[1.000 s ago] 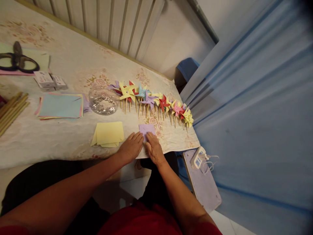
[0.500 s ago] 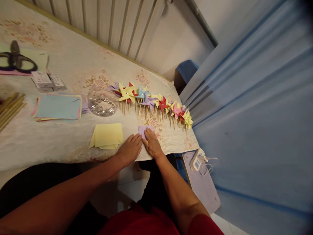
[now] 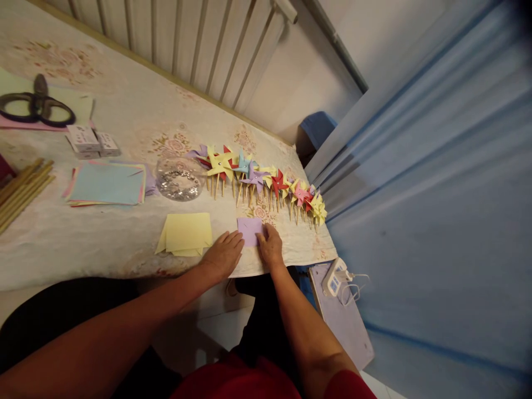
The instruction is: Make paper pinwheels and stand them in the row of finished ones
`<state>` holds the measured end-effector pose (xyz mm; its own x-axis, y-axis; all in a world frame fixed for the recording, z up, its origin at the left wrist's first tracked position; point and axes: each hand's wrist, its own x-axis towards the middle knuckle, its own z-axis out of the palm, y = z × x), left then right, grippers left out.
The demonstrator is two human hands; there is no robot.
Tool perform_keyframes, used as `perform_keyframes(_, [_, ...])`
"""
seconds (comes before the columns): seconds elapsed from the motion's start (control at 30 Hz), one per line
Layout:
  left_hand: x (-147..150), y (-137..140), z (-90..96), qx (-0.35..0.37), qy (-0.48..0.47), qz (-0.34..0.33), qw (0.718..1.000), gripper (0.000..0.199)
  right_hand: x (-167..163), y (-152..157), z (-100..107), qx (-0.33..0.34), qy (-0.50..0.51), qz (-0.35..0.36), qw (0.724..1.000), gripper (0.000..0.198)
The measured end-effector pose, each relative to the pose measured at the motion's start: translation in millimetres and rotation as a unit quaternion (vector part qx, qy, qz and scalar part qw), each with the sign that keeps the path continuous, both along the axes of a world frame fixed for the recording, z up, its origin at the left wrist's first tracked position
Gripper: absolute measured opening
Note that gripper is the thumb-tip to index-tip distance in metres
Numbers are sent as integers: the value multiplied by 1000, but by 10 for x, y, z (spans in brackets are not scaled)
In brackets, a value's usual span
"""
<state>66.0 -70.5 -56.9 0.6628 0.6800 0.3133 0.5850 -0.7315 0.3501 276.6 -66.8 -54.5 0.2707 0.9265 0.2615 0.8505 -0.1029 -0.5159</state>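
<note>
A small square of purple paper (image 3: pixel 250 230) with a slit or crease near its upper left lies on the cloth between my hands. My left hand (image 3: pixel 224 255) rests flat at its left edge, fingers stretched out. At the right edge is my right hand (image 3: pixel 271 247), thumb and fingers apart and touching the paper's side. Left of my left hand lies a short stack of yellow paper (image 3: pixel 188 231). Just beyond, a row of finished paper pinwheels (image 3: pixel 254 176) on sticks lies across the table.
A clear round dish of shiny metal pieces (image 3: pixel 180 184) sits beside a stack of coloured paper (image 3: pixel 107 184). Farther left are small boxes (image 3: pixel 85 139), scissors (image 3: pixel 38 105) and wooden sticks (image 3: pixel 25 191). A power strip (image 3: pixel 333 277) lies on a low stand by the blue curtain (image 3: pixel 424 238).
My right hand has slid right, off the purple paper's face to its right edge, uncovering most of the sheet. My left hand stays at the left edge. The view has shifted slightly.
</note>
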Motion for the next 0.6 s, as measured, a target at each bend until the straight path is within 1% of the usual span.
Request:
perform_keyframes(0.1, [-11, 17, -2, -7, -16, 7, 1000, 38, 11, 82, 78, -43, 41, -83, 995, 32])
perform_keyframes(0.23, [-25, 37, 19, -19, -19, 9, 1000, 36, 21, 179, 153, -93, 50, -126, 986, 30])
perform_keyframes(0.4, [-28, 53, 21, -29, -23, 10, 999, 35, -11, 214, 159, -99, 68, -136, 983, 31])
perform_keyframes(0.47, [-26, 54, 9, -31, -34, 12, 999, 35, -28, 225, 149, -98, 112, -138, 979, 29])
perform_keyframes(0.6, [-24, 52, -31, -26, -68, 18, 997, 35, -48, 250, 145, -108, 220, -136, 960, 23])
